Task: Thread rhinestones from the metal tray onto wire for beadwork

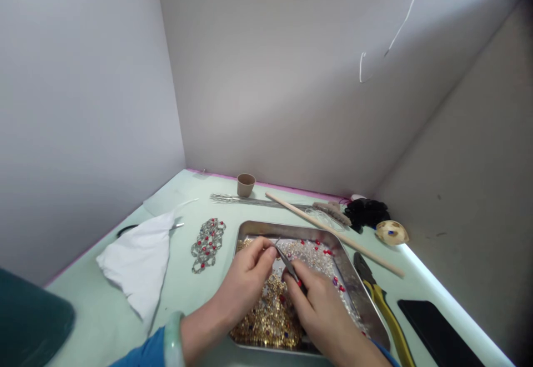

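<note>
Both hands worked over the metal tray (250,228), which lay directly beneath them and was heaped with small gold, silver and red beads (270,314). The left hand (245,278) was closed in a pinch, thumb and forefinger pressed on something too small to make out at the upper end of the tweezers (288,264); the right hand (320,306) gripped those tweezers like a pen, points aimed up toward the left fingertips. Done well, the step seemed to call for the wrists to rest low on the tray rim, the tweezers squeezed only lightly so the tiny piece would not spring away, and the pinch kept above the tray so a dropped piece fell back among the beads. Just left of the left hand lay a finished beaded mesh piece (207,243), and further left a white cloth (139,261). To the right of the right hand lay yellow-handled pliers (381,297) and a black flat object (437,331). Beyond the hands a wooden dowel (333,232) slanted past the tray, with a small paper cup (245,184) near the back wall. The surface was a pale green table (183,295), boxed in by plain grey-white walls
</note>
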The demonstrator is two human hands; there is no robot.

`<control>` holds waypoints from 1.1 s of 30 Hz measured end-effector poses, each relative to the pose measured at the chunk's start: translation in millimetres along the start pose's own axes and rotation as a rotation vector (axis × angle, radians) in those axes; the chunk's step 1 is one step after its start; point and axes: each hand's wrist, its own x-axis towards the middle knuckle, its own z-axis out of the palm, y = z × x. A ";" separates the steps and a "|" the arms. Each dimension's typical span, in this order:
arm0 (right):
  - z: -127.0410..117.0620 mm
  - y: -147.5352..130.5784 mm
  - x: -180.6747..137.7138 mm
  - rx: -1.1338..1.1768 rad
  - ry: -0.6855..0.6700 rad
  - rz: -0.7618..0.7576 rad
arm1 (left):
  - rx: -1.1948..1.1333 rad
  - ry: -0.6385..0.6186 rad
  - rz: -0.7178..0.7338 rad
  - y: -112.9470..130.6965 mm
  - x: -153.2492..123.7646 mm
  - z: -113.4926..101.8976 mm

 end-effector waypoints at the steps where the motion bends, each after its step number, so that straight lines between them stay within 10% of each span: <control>1: 0.3 0.0 0.0 -0.001 0.000 -0.005 | -0.002 0.001 -0.002 -0.9 0.0 -0.2; 18: 4.7 -1.8 -0.7 0.091 0.044 -0.031 | -0.250 0.049 -0.164 11.8 -5.5 6.7; 33: -1.1 -2.4 -1.6 0.138 0.071 -0.015 | -0.515 -0.215 -0.152 9.2 1.9 -4.8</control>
